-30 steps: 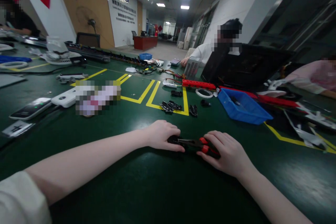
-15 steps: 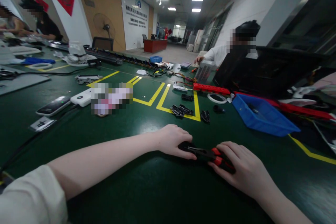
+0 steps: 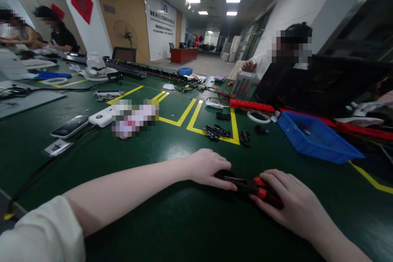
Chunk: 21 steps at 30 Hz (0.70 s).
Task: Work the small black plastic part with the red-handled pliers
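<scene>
My left hand (image 3: pixel 208 168) is closed around a small black part (image 3: pixel 223 173), mostly hidden by the fingers, so its kind cannot be told. My right hand (image 3: pixel 291 198) grips the pliers (image 3: pixel 245 185) by their black-and-red handles. The slim jaws point left and reach the black part at my left fingertips; whether they bite on it is too dark to see. Beyond my hands lie several black plastic pieces (image 3: pixel 217 131), with another such piece (image 3: pixel 245 138) just to their right. A small dark round piece (image 3: pixel 261 130) sits farther right.
To the right stands a blue tray (image 3: pixel 319 139) with small items inside. Behind it runs a red power strip (image 3: pixel 251 105). A phone (image 3: pixel 135 120), a white device (image 3: pixel 106 115) and a black-and-white device (image 3: pixel 70 127) lie left. A co-worker (image 3: pixel 260 61) sits across the table.
The whole view has shifted slightly, with things appearing farther right and lower. My hands keep the same hold on the pliers and the black part. The co-worker's hand has lifted and moved right.
</scene>
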Tool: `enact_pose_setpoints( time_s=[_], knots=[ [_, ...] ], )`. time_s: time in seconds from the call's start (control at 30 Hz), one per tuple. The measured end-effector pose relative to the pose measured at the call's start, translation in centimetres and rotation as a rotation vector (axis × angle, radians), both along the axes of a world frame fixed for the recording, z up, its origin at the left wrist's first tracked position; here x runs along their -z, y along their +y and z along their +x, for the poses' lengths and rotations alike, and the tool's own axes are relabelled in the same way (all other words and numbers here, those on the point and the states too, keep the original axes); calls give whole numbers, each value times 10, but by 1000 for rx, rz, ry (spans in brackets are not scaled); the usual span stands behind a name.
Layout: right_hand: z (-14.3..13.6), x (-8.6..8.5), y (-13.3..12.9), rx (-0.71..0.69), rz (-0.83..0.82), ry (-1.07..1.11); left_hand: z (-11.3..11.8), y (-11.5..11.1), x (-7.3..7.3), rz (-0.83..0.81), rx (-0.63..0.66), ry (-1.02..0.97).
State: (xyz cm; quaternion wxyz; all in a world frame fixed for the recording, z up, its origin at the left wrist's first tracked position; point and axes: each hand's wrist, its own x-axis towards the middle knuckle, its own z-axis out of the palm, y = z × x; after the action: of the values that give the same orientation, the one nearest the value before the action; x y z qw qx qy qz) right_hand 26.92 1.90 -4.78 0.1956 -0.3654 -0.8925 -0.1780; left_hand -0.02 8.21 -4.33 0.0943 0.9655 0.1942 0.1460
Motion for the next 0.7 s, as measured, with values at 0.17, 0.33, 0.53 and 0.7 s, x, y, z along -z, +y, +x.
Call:
enact_pose_setpoints(
  time_s=[0.17,0.33,0.53,0.7],
  knots=[
    [0,0,-1,8,-4,7,1,0,0,6,16,12],
    [-1,0,0,6,-4,29,0,0,-2,-15,18,28],
    [-5,-5,-2,-21,31,15,0,-1,-3,-44,0,26],
    [-4,-3,0,-31,48,5,0,-1,-3,-54,-2,20]
  ],
)
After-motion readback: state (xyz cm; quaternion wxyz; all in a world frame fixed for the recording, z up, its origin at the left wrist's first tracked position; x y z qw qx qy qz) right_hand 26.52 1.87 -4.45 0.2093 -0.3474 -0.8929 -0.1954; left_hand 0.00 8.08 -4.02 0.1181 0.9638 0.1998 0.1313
